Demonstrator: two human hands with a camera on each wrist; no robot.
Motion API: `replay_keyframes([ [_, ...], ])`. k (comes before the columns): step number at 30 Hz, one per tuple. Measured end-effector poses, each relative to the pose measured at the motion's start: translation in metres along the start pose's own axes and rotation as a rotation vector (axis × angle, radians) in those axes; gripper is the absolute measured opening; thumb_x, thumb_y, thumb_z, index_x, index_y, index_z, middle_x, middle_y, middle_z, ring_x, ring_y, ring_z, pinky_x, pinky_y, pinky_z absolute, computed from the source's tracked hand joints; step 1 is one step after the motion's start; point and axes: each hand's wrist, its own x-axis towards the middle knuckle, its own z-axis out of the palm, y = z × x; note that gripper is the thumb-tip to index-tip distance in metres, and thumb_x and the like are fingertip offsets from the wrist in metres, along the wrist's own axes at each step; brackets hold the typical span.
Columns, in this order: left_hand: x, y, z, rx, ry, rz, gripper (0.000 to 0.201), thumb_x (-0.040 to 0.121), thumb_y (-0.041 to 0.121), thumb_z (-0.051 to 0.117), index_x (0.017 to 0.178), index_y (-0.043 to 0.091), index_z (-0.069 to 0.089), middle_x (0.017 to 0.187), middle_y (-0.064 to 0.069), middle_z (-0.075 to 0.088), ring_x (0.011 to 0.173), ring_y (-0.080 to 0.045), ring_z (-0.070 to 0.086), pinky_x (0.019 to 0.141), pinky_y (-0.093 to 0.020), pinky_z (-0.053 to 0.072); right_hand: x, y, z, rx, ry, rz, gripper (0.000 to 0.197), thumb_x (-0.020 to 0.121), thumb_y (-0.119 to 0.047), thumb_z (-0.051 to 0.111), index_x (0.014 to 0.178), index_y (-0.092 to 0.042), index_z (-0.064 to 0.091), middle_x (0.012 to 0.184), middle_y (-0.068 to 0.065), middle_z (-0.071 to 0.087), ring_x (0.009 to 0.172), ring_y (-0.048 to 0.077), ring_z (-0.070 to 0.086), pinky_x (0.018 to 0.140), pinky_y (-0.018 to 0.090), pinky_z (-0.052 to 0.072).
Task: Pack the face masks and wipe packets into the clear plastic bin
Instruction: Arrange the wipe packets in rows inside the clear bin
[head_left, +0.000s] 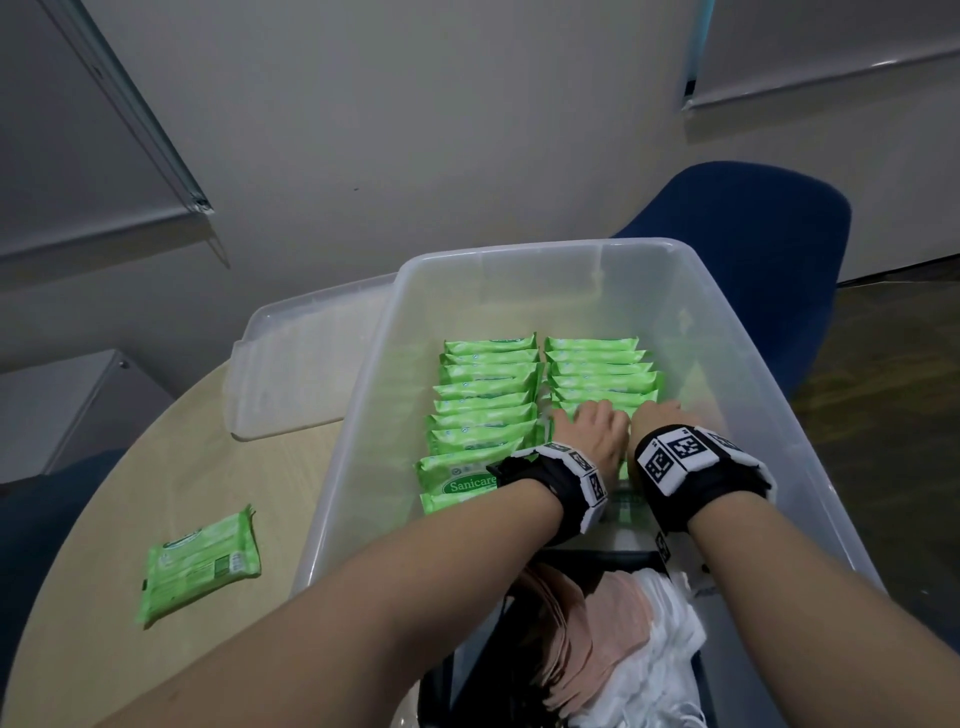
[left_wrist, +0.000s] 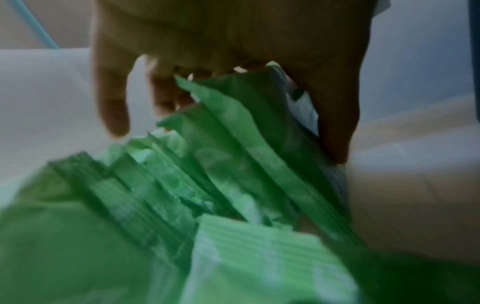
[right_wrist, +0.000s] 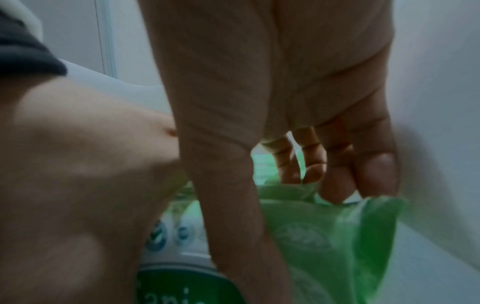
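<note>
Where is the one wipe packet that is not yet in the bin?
In the head view, the loose wipe packet lies flat on the wooden table, left of the clear plastic bin and nearer than the bin lid.

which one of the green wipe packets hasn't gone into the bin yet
The lone wipe packet lying flat on the table, left of the clear bin. All the others stand in two rows inside the bin.

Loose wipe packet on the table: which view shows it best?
Head view. The loose wipe packet lies flat on the table, left of the clear plastic bin, fully visible. Both wrist views show only packets inside the bin, not this one.
</note>
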Motion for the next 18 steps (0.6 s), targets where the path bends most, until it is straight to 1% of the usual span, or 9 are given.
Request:
replay_keyframes([
  [4,0.004,0.001,0.001,-0.108,-0.016,-0.248,0.043,0.097,0.013,0.038,0.134,-0.004,0.026,0.130,-0.023,0.037,0.114,-0.037,0.045,0.090,-0.051,0.044,0.002,0.005,0.004,-0.017,-0.002,0.026,0.029,0.093,-0.009,0.048,0.121,-0.003,0.049,0.129,0.015,0.047,0.115,0.030,0.055,0.092,0.036,0.047],
  [6,0.006,0.006,0.002,-0.103,-0.021,-0.255,0.047,0.096,0.013,0.039,0.136,-0.005,0.022,0.131,-0.027,0.037,0.114,-0.039,0.045,0.087,-0.053,0.043,0.000,0.003,0.004,0.003,0.008,0.039,0.033,0.093,-0.010,0.047,0.124,-0.001,0.044,0.131,0.016,0.044,0.118,0.031,0.053,0.093,0.038,0.046],
  [8,0.008,0.009,0.005,-0.063,-0.021,-0.258,0.056,0.090,0.027,0.050,0.136,0.002,0.030,0.122,-0.023,0.047,0.102,-0.034,0.053,0.071,-0.045,0.042,-0.003,-0.001,0.004,0.035,-0.004,0.048,0.035,0.093,-0.011,0.046,0.125,0.000,0.039,0.130,0.018,0.041,0.117,0.032,0.053,0.092,0.039,0.046],
  [10,0.006,0.009,0.007,-0.016,-0.011,-0.359,0.066,0.060,0.054,0.070,0.116,0.020,0.060,0.092,-0.009,0.064,0.070,-0.023,0.059,0.053,-0.037,0.028,-0.009,-0.004,0.000,0.043,-0.006,0.057,0.036,0.093,-0.013,0.045,0.126,0.000,0.039,0.129,0.018,0.040,0.116,0.032,0.053,0.092,0.039,0.046],
  [12,0.021,0.007,0.023,-0.078,0.126,-0.332,0.065,0.030,0.058,0.075,0.087,0.027,0.074,0.066,0.000,0.064,0.050,-0.018,0.055,0.050,-0.035,0.019,-0.012,-0.004,-0.003,0.048,-0.008,0.030,0.032,0.092,-0.013,0.046,0.122,-0.001,0.045,0.128,0.018,0.043,0.116,0.032,0.053,0.092,0.039,0.046],
  [13,0.024,0.005,0.022,-0.100,0.150,-0.318,0.065,0.028,0.059,0.076,0.084,0.026,0.075,0.064,0.001,0.063,0.049,-0.017,0.055,0.050,-0.035,0.018,-0.016,-0.004,-0.008,0.050,0.010,-0.009,0.024,0.091,-0.013,0.046,0.113,-0.004,0.052,0.125,0.017,0.048,0.113,0.032,0.055,0.092,0.039,0.047],
  [14,0.017,0.003,0.008,-0.146,0.083,-0.315,0.064,0.035,0.059,0.076,0.089,0.023,0.074,0.069,-0.001,0.064,0.055,-0.017,0.058,0.053,-0.034,0.020,-0.019,-0.005,-0.014,0.053,0.030,-0.059,0.013,0.090,-0.011,0.047,0.098,-0.007,0.056,0.121,0.016,0.053,0.110,0.032,0.057,0.091,0.038,0.048],
  [16,0.000,-0.006,-0.025,-0.136,-0.100,-0.224,0.052,0.078,0.044,0.064,0.121,0.014,0.057,0.107,-0.009,0.060,0.095,-0.022,0.061,0.065,-0.033,0.027,-0.027,-0.008,-0.031,0.073,0.065,-0.162,0.013,0.090,-0.010,0.047,0.085,-0.008,0.059,0.115,0.014,0.061,0.106,0.030,0.060,0.088,0.035,0.049],
  [18,-0.002,-0.016,-0.042,-0.085,0.013,-0.185,0.045,0.098,0.023,0.043,0.139,0.007,0.033,0.138,-0.014,0.040,0.129,-0.028,0.040,0.084,-0.025,0.036,-0.042,-0.017,-0.057,0.129,0.104,-0.189,0.021,0.094,-0.018,0.045,0.096,-0.005,0.061,0.116,0.014,0.062,0.106,0.030,0.059,0.086,0.033,0.046],
])
